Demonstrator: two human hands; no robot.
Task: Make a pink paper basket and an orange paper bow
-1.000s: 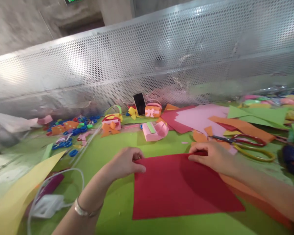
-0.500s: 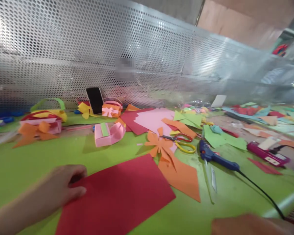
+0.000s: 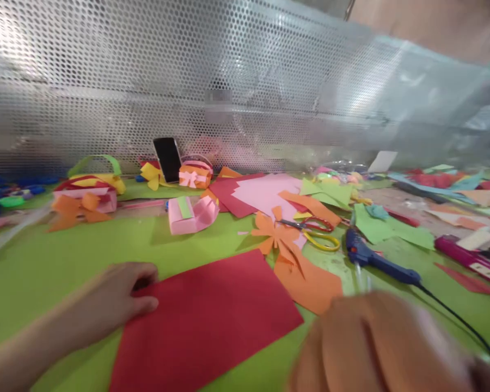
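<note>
A sheet of red paper [image 3: 208, 321] lies flat on the green tabletop in front of me. My left hand [image 3: 133, 291] grips its left edge, thumb on top, fingers partly hidden. Close to the camera, at the lower right, is my right hand [image 3: 371, 348]. Its fingers look bent and are smeared by motion, so I cannot make out anything in them. Beyond the red sheet are an orange paper flower [image 3: 274, 230], an orange paper piece [image 3: 310, 280] and scissors [image 3: 319, 234] with red and yellow handles. A blue glue gun [image 3: 381, 261] rests past my right hand.
Small paper baskets [image 3: 195, 175] and an open pink paper box [image 3: 191, 215] stand along the back, near a propped phone [image 3: 168, 158]. Paper scraps [image 3: 392, 226] and a purple power strip [image 3: 469, 258] lie at the right. A perforated metal panel [image 3: 147, 81] closes off the rear.
My right hand has come up from the bottom edge toward the red paper's right side. My left hand stays on the sheet. The whole view has shifted slightly.
</note>
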